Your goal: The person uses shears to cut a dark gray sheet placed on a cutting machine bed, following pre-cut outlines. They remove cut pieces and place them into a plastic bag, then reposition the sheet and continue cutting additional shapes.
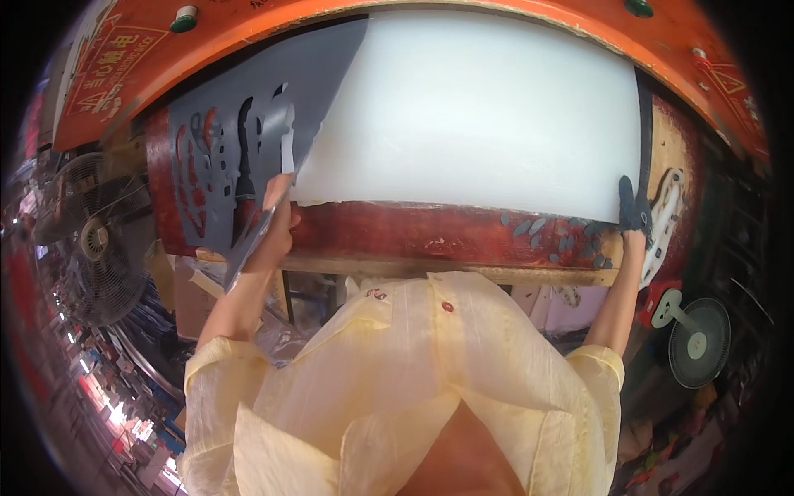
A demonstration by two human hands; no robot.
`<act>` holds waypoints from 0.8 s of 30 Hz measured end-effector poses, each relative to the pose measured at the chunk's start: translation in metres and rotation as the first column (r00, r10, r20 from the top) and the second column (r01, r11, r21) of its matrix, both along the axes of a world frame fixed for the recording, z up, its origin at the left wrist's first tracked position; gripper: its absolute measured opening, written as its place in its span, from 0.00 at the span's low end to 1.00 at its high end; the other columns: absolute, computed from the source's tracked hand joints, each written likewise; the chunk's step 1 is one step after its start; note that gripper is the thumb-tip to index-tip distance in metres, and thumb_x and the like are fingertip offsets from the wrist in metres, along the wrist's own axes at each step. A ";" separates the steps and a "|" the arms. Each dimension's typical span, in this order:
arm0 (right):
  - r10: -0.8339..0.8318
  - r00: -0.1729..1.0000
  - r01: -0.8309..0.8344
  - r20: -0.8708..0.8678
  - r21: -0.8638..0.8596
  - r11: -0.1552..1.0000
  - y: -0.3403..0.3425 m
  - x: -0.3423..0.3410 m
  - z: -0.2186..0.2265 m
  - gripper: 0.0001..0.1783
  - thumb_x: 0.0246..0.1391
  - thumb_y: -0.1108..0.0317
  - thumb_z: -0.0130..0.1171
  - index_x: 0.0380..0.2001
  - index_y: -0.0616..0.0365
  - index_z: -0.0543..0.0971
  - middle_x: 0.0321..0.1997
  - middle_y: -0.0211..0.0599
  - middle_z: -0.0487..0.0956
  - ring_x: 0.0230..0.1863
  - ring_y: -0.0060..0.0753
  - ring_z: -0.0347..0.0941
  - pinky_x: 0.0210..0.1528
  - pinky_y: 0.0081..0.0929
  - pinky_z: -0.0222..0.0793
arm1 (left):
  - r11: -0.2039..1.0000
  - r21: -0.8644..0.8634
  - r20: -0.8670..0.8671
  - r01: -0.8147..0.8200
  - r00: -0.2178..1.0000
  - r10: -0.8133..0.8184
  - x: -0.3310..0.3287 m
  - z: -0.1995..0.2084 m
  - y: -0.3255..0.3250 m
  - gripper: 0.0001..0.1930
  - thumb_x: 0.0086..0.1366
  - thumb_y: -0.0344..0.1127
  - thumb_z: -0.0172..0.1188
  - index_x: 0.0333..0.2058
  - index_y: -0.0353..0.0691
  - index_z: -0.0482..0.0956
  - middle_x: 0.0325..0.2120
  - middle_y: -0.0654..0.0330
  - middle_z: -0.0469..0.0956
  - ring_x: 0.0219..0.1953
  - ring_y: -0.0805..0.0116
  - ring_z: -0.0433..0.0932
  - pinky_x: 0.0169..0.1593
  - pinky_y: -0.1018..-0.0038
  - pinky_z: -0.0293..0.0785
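A dark grey sheet (327,62) with long and small cut-outs lies over the left part of a wide white board (488,116). My bare left hand (281,198) is closed on the sheet's near right edge, and part of the sheet drapes over that forearm. A pale strip (288,153) shows at its fingertips; I cannot tell what it is. My right hand (634,208), in a dark glove, rests at the board's near right corner with fingers stretched out. Just right of it lies a long, pale, curved piece with holes (662,231).
Small grey cut-out pieces (538,227) are scattered along the red work table (397,236). An orange machine beam (273,37) with green knobs spans the far side. Fans stand at the left (95,240) and right (697,343).
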State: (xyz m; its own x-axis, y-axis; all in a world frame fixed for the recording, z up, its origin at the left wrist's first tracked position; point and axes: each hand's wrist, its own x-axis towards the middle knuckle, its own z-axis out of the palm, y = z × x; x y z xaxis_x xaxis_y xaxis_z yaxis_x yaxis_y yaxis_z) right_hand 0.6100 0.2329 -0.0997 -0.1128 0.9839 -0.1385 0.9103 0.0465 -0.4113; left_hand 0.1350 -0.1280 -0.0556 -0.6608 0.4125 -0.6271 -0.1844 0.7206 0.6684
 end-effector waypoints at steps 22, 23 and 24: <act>0.084 0.996 -0.070 -0.021 0.378 0.923 -0.020 0.011 -0.033 0.33 0.58 0.48 0.48 0.58 0.62 0.65 0.57 0.54 0.70 0.56 0.51 0.67 0.57 0.36 0.60 | 0.980 -0.175 0.176 -0.094 0.977 0.125 -0.006 -0.013 0.025 0.32 0.59 0.64 0.50 0.50 0.44 0.72 0.37 0.67 0.74 0.44 0.77 0.67 0.41 0.73 0.66; 0.078 0.997 -0.065 -0.019 0.387 0.920 -0.020 0.009 -0.032 0.33 0.58 0.47 0.47 0.58 0.62 0.65 0.57 0.54 0.70 0.56 0.51 0.67 0.57 0.36 0.60 | 0.986 -0.140 0.158 -0.095 0.981 0.117 -0.005 -0.015 0.023 0.30 0.61 0.61 0.50 0.49 0.41 0.72 0.34 0.66 0.74 0.38 0.76 0.68 0.37 0.75 0.66; 0.066 0.997 -0.049 -0.034 0.367 0.929 -0.021 0.008 -0.031 0.33 0.58 0.47 0.47 0.58 0.62 0.65 0.56 0.54 0.70 0.56 0.52 0.67 0.57 0.36 0.60 | 0.987 -0.109 0.118 -0.120 0.984 0.133 -0.004 -0.018 0.020 0.28 0.63 0.58 0.50 0.48 0.38 0.72 0.31 0.65 0.73 0.32 0.76 0.68 0.34 0.77 0.66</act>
State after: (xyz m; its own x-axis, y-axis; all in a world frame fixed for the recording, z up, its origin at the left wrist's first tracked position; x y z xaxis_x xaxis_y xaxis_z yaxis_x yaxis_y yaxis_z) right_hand 0.6178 0.2116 -0.1304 -0.1685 0.9570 0.2361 0.8826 0.2532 -0.3961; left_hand 0.1310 -0.1082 -0.0737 -0.6181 0.2611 -0.7414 -0.3554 0.7485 0.5599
